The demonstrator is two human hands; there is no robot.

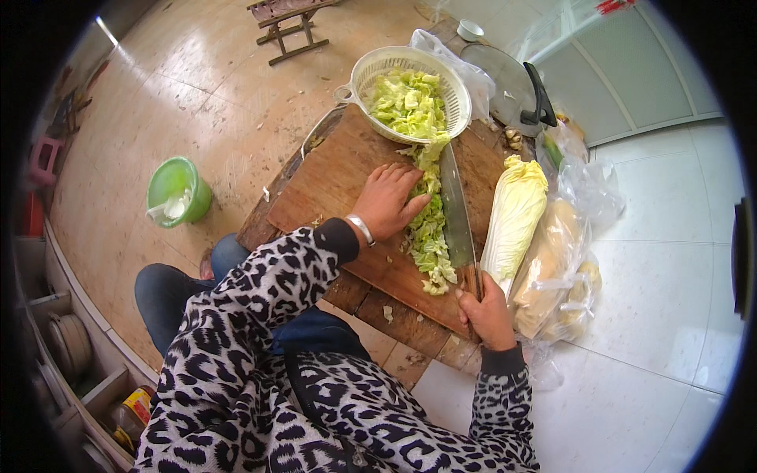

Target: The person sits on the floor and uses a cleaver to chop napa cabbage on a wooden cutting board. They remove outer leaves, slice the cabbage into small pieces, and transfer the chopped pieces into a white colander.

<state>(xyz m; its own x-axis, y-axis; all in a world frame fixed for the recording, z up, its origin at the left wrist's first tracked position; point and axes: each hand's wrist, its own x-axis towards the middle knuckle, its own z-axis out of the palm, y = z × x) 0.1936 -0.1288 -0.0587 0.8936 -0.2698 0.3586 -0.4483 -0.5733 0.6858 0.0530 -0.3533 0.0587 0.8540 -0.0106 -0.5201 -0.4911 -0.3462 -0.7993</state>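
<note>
- In the head view, a leopard-print jacket (pixel 229 370) lay nearest the camera, its two sleeves reaching forward over the worktop (pixel 404 322).
- The left arm bent at the elbow and sloped up to the right; a silvery bracelet (pixel 361 229) circled its wrist.
- The left hand (pixel 386 206) lay palm down, back showing, fingers stretched away from the body and thumb apart from them, resting against the chopped leaves (pixel 429 236) without clamping anything.
- The right forearm came up from the lower edge, and the right hand (pixel 487 314) was closed around the handle of a knife (pixel 456 206).
- The knife's broad blade pointed away from the body, along the right side of the chopped leaves.
- Those leaves ran in a strip on the wooden board (pixel 323 188), between the left hand and the blade, up to a colander (pixel 460 88) of cut greens (pixel 404 102) at the far end.
- Right of the blade lay a pale yellow cabbage (pixel 515 214), with plastic-bagged food (pixel 550 264) just beside it.
- A green bucket (pixel 197 197) stood on the floor to the left.
</note>
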